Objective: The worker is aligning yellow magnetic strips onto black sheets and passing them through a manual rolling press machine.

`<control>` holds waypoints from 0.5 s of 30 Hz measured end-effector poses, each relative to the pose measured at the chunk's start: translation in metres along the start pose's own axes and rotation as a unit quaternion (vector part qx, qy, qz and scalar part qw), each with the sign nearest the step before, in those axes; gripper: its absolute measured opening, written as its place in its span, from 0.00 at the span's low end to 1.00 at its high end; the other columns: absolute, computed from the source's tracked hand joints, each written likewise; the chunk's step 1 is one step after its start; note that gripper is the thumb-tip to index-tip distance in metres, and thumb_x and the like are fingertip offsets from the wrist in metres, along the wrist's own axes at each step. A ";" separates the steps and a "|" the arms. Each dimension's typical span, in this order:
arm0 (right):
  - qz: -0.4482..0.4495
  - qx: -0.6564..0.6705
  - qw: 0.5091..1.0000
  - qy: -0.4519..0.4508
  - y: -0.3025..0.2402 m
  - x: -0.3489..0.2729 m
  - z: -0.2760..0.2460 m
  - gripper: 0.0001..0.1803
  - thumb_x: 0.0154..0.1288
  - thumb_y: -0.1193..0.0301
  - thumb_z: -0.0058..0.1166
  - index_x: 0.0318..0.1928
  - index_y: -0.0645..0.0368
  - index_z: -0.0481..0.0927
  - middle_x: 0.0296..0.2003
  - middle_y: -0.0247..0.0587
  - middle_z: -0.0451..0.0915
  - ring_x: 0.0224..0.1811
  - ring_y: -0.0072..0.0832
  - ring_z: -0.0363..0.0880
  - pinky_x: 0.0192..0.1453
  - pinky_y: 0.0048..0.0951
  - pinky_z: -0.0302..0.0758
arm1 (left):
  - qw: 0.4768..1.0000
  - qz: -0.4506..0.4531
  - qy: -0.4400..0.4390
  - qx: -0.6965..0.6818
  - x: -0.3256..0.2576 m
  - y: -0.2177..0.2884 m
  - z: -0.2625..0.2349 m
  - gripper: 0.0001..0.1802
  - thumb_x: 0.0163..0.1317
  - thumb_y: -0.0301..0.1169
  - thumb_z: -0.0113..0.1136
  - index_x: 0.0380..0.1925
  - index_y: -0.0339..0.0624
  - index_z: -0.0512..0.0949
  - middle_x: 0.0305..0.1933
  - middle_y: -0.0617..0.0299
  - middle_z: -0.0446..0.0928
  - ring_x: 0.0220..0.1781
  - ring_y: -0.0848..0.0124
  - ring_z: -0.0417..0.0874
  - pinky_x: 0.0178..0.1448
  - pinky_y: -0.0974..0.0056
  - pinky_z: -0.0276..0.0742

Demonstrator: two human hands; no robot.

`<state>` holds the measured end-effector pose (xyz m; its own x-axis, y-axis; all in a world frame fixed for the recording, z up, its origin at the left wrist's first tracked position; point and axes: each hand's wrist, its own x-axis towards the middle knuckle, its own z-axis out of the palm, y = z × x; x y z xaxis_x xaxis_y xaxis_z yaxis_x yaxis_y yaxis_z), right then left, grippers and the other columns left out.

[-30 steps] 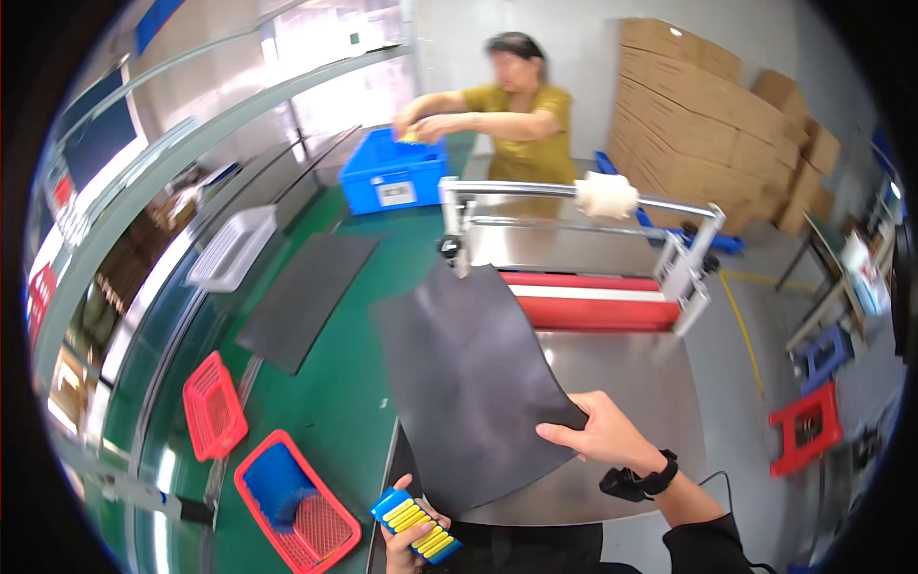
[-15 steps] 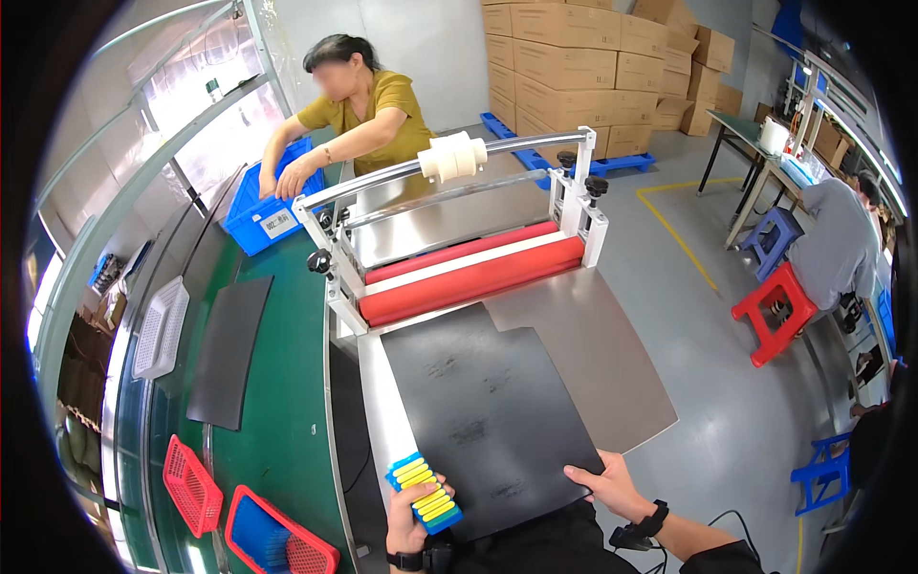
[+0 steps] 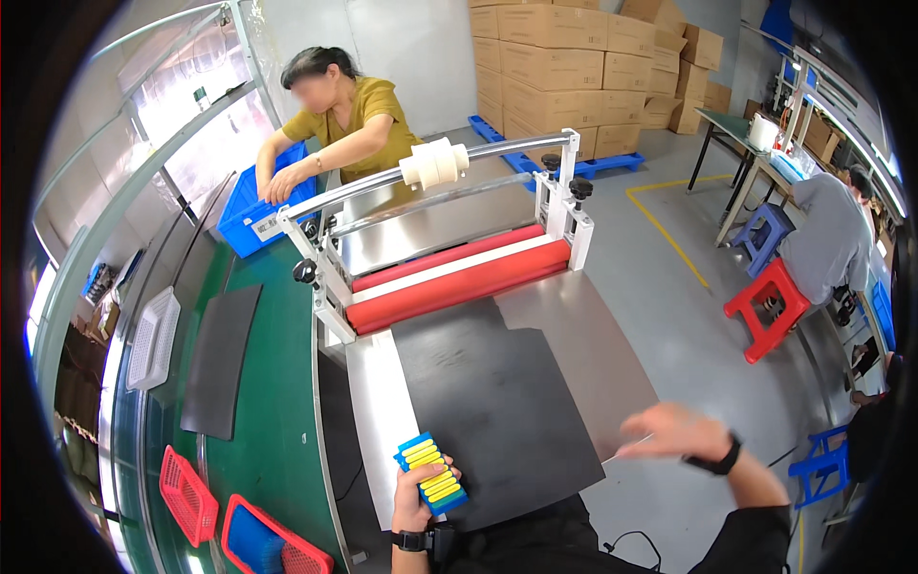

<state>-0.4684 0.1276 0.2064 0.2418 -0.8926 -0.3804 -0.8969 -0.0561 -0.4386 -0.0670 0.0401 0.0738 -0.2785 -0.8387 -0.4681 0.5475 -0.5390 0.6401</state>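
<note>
My left hand is closed around a blue block with a row of yellow strips, held over the near left edge of a dark grey sheet. That sheet lies flat on a metal plate, its far edge close to a red roller in a white-posted frame. Past the sheet's right edge hovers my right hand, blurred, fingers stretched out and apart; nothing clear shows in it. Faint scuff marks show on the sheet.
A green table on the left bears another dark sheet, a white basket and red baskets. Across the roller frame a co-worker reaches into a blue bin. Red stool and cartons stand beyond.
My right hand has let go of the dark sheet's near right corner and moved up and right. The sheet now lies flatter on the plate. My left hand still holds the block.
</note>
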 end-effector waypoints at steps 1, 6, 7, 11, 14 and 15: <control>0.023 0.006 0.993 0.115 -0.005 -0.009 -0.029 0.28 0.64 0.46 0.63 0.46 0.61 0.84 0.38 0.48 0.87 0.42 0.42 0.87 0.46 0.36 0.80 | 1.000 0.001 -0.006 -0.027 0.002 -0.004 -0.004 0.17 0.50 0.16 0.64 0.42 0.36 0.76 0.36 0.49 0.83 0.33 0.57 0.86 0.45 0.53 0.85; 0.086 -0.098 0.932 0.337 0.036 -0.015 -0.210 0.16 0.56 0.64 0.63 0.39 0.65 0.85 0.30 0.53 0.84 0.32 0.43 0.84 0.37 0.38 0.78 | 1.000 0.010 -0.021 -0.006 0.003 0.000 -0.010 0.18 0.51 0.18 0.65 0.43 0.35 0.75 0.35 0.50 0.82 0.35 0.56 0.86 0.44 0.53 0.85; 0.114 -0.177 0.910 0.357 0.054 -0.017 -0.244 0.16 0.55 0.65 0.63 0.39 0.65 0.85 0.29 0.52 0.84 0.30 0.45 0.84 0.36 0.40 0.78 | 1.000 0.015 -0.018 -0.008 -0.003 0.002 -0.014 0.18 0.51 0.18 0.65 0.43 0.35 0.75 0.35 0.50 0.82 0.35 0.56 0.86 0.44 0.53 0.85; 0.163 -0.353 0.798 0.459 0.115 -0.074 -0.377 0.07 0.52 0.69 0.61 0.30 0.59 0.83 0.35 0.48 0.81 0.42 0.46 0.80 0.48 0.41 0.77 | 0.998 -0.014 -0.044 -0.037 -0.001 -0.001 -0.007 0.18 0.51 0.18 0.64 0.44 0.36 0.74 0.35 0.51 0.82 0.35 0.55 0.86 0.43 0.53 0.84; 0.161 -0.099 0.800 0.570 0.099 -0.069 -0.413 0.13 0.65 0.61 0.60 0.44 0.55 0.86 0.41 0.43 0.86 0.42 0.33 0.84 0.46 0.32 0.78 | 0.999 -0.016 -0.042 -0.017 -0.004 0.001 -0.018 0.18 0.51 0.19 0.64 0.44 0.35 0.75 0.35 0.51 0.82 0.35 0.55 0.87 0.43 0.53 0.84; 0.098 0.090 0.782 0.609 0.078 -0.057 -0.409 0.15 0.70 0.59 0.58 0.49 0.54 0.85 0.43 0.39 0.86 0.43 0.29 0.84 0.46 0.31 0.78 | 0.999 -0.013 -0.045 -0.022 -0.004 0.002 -0.022 0.18 0.51 0.19 0.64 0.44 0.35 0.75 0.35 0.51 0.82 0.35 0.55 0.87 0.43 0.53 0.84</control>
<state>-0.7041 -0.0084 0.5269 -0.5241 -0.6454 0.5557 -0.7797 0.1011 -0.6180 -0.0475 0.0439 0.0634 -0.3619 -0.8293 -0.4258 0.5723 -0.5582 0.6007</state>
